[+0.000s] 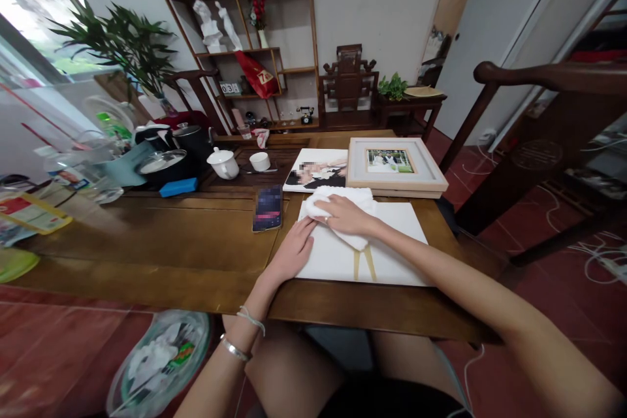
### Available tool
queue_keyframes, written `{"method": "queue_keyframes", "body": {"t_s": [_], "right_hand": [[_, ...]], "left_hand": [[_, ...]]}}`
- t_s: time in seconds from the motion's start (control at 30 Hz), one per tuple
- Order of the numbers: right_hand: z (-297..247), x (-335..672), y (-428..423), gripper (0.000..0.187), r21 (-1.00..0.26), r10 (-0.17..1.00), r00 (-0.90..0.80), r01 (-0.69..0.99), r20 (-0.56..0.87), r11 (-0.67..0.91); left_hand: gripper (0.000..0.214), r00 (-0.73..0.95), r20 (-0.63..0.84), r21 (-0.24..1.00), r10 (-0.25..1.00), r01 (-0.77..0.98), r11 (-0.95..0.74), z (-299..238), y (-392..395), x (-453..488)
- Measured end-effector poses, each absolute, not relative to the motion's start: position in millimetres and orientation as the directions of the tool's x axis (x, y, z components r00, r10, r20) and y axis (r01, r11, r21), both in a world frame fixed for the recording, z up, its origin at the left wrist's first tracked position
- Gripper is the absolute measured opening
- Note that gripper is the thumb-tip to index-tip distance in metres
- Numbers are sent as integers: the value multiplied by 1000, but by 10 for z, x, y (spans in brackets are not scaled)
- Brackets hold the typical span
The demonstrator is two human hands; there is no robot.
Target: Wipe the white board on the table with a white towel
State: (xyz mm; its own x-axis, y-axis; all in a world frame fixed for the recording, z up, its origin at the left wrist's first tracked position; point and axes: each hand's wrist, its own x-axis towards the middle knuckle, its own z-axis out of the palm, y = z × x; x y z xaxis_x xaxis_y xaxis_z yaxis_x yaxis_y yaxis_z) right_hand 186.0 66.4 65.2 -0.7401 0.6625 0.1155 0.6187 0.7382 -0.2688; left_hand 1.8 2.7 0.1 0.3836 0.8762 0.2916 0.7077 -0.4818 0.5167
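A white board (401,228) with two tan strips showing near its front edge lies flat on the wooden table. My right hand (345,214) presses a bunched white cloth (360,194) onto the board's far left part, fingers curled over it. The cloth hides some of the board's surface. My left hand (294,249) rests with outstretched fingers along the board's left edge, its fingertips close to the right hand and cloth. A phone (268,208) lies just left of the board. Behind the board are a photo print (313,170) and a framed picture (394,160).
On the table's (196,241) left stand a white teapot (223,163), a white cup (259,160), a blue block (178,187), black pots (192,140) and plastic bottles. A filled waste bin (161,359) stands below the front edge. A wooden chair (529,144) is at right.
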Motion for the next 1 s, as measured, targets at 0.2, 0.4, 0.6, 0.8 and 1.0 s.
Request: {"method": "queue_keyframes", "body": {"t_s": [0.2,0.4,0.6,0.8,1.0], "right_hand": [[731,1642,787,34,-293,657,-749,613,80,734],[735,2308,561,35,-280,697,-715,659,53,698],[580,3311,261,40,-198,786,-600,761,150,618],[458,3544,-15,40,-30,680,-703,690,206,723],[385,3385,-122,45,-79,647,-738,646,190,760]], "left_hand": [[45,382,280,540,881,696,-473,11,31,18],[47,387,274,552,880,687,-473,-4,13,5],[47,393,279,549,876,684,-481,-13,10,-3],[45,366,315,597,876,641,-483,-28,14,-7],[39,392,349,653,851,549,-521,19,18,-23]]}}
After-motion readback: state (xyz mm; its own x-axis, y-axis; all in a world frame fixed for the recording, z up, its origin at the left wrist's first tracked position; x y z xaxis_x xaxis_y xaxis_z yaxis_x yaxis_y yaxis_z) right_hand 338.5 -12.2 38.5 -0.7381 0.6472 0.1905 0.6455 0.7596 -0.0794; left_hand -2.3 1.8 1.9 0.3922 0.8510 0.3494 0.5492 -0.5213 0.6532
